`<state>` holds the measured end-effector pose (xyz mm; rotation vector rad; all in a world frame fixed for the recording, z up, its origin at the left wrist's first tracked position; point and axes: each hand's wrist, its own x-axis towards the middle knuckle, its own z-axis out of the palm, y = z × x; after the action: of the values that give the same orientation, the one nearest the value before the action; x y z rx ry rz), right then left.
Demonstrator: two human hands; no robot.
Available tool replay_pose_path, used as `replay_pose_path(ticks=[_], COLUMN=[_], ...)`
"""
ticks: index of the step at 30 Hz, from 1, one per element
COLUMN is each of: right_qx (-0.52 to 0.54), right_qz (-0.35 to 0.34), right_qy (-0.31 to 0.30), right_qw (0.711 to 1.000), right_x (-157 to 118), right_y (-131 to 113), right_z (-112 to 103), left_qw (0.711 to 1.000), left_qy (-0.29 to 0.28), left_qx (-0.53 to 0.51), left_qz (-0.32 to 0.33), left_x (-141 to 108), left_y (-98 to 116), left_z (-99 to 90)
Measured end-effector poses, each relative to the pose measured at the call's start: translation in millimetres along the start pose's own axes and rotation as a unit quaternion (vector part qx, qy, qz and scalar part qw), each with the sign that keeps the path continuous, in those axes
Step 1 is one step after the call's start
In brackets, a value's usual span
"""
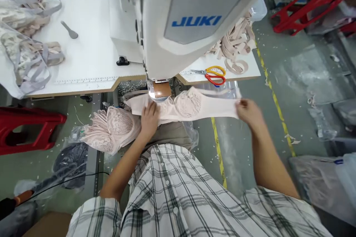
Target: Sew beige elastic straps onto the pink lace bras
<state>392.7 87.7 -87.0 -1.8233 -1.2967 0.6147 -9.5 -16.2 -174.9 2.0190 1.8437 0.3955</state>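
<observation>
A pale pink bra (pixel 189 104) stretches sideways below the head of a white JUKI sewing machine (pixel 155 44). My left hand (pixel 150 117) lies on its left cup, fingers spread, close to the needle area. Off to the right, my right hand (pixel 249 111) is closed on the end of the bra's wing, which is drawn out fairly straight. A stack of similar pink lace bras (pixel 114 127) hangs at the left, beside my left forearm. Part of the bra near the needle is hidden by the machine.
Scissors with yellow and red handles (pixel 214 75) lie on the white table (pixel 89 55), near coiled beige straps (pixel 236 40). More bras (pixel 27 37) are piled at the left. Red stools (pixel 30 127) stand on both sides. A person's hand shows at the lower left.
</observation>
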Motion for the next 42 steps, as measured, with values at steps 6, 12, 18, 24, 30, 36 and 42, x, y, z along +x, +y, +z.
replay_pose_path(ticks=[6,12,18,24,30,36,42], right_qx=[-0.208,-0.342,-0.379,-0.353,-0.166,-0.073,0.021], right_qz=[-0.196,-0.283,-0.283,-0.278,-0.345,-0.476,-0.324], right_qy=[-0.349,-0.472,-0.387,-0.388,-0.373,-0.656,-0.696], right_qw=[0.893,0.762,0.792,0.805,0.845,0.582,0.64], right_x=[-68.3,-83.7,-99.9,-103.7,-163.1,-197.6,-128.5], right_y=[9.3,-13.7,-12.7,-9.9,-87.3,-195.8,-227.2], right_z=[141.2,216.2,218.1,217.7,215.9,180.6,49.5], left_qw=[0.997,0.992,0.911,0.876,0.914,0.947,0.798], left_qy=[-0.03,0.02,0.166,0.107,0.128,0.132,-0.066], left_qx=[-0.04,-0.099,-0.055,-0.063,-0.077,-0.273,-0.577], left_qz=[-0.054,-0.071,-0.373,-0.466,-0.377,-0.101,-0.16], left_x=[-9.2,-47.0,-168.9,-217.8,-207.9,-160.4,-40.5], left_y=[26.4,-4.7,-111.0,-152.2,-85.0,-8.3,40.0], left_z=[56.1,4.8,-67.2,-68.2,-98.6,-150.4,-130.0])
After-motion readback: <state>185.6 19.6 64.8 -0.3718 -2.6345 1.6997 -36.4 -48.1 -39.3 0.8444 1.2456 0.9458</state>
